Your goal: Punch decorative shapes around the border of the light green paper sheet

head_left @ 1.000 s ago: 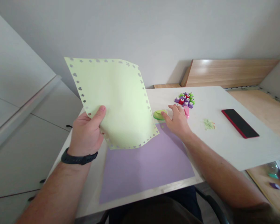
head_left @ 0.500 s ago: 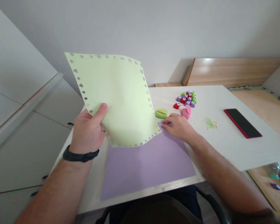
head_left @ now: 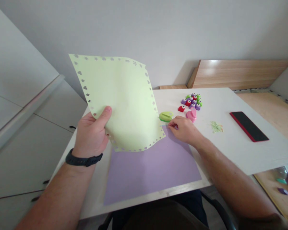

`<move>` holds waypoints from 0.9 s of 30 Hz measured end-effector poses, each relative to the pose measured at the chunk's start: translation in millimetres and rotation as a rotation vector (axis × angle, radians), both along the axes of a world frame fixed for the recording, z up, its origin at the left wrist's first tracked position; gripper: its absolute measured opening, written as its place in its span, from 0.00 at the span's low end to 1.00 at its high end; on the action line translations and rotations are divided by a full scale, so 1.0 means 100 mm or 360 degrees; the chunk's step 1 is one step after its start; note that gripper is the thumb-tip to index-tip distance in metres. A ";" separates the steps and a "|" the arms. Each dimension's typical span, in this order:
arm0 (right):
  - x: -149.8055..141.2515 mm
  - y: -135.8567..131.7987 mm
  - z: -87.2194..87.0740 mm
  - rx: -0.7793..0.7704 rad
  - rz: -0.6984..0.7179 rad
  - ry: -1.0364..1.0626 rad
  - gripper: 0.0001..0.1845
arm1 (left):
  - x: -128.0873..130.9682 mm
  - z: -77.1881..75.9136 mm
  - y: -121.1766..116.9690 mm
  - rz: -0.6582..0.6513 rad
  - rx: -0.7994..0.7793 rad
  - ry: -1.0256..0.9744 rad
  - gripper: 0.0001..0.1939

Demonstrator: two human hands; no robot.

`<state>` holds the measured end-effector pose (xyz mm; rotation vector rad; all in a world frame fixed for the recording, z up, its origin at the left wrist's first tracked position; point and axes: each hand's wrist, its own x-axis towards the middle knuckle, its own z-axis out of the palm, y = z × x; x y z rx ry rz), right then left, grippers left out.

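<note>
My left hand (head_left: 93, 132) grips a sheet of light green paper (head_left: 124, 102) by its left edge, thumb across the front. Small shapes such as hearts, stars and flowers are punched along the sheet's edges. It is held up and slightly curved above a purple sheet (head_left: 153, 172) lying on the table. My right hand (head_left: 182, 128) is over the purple sheet's far right corner with its fingertips pinched together; what is between them is hidden. Just beyond those fingers sits a green paper punch (head_left: 166, 116), and a pink punch (head_left: 191, 115) stands behind the hand.
A cluster of small purple, red and green punches (head_left: 193, 101) stands at the back, with a single red punch (head_left: 181, 109) in front. Green paper bits (head_left: 216, 126) lie to the right, near a black-and-red flat case (head_left: 249, 126). White cabinets (head_left: 21, 153) flank the left.
My right thumb and fingers have closed from slightly apart to a pinch. The green paper in my left hand has shifted slightly right at its upper left.
</note>
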<state>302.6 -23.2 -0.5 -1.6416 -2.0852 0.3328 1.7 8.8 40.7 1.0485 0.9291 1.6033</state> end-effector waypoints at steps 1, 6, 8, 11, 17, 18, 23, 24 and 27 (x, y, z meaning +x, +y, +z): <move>0.03 0.00 0.02 0.0043 -0.0038 0.0033 0.07 | 0.00 0.00 0.00 -0.0012 -0.0003 -0.0001 0.22; 0.33 0.07 0.15 0.0416 -0.0617 0.0188 0.10 | -0.01 -0.01 -0.01 -0.0049 -0.0055 -0.0002 0.21; 0.51 0.10 0.18 0.0466 -0.0906 0.0135 0.12 | -0.01 -0.01 -0.01 -0.0077 -0.0081 -0.0001 0.20; 0.79 0.13 0.19 0.0292 -0.1201 -0.0122 0.12 | 0.00 0.01 -0.02 -0.0123 -0.0090 -0.0011 0.19; 1.08 0.09 0.11 -0.0323 -0.1242 -0.0493 0.09 | -0.01 0.00 -0.04 -0.0194 -0.0139 0.0005 0.19; 1.09 0.08 0.11 -0.0365 -0.1229 -0.0512 0.10 | -0.01 -0.01 -0.04 -0.0194 -0.0143 0.0009 0.20; 1.12 0.07 0.12 -0.0311 -0.1264 -0.0494 0.16 | -0.02 -0.02 -0.04 -0.0213 -0.0152 0.0019 0.23; 1.12 0.07 0.13 -0.0258 -0.1298 -0.0457 0.17 | -0.01 -0.02 -0.04 -0.0222 -0.0155 0.0022 0.23; 1.07 0.07 0.18 -0.0101 -0.1379 -0.0330 0.17 | -0.01 -0.02 -0.05 -0.0244 -0.0166 0.0029 0.22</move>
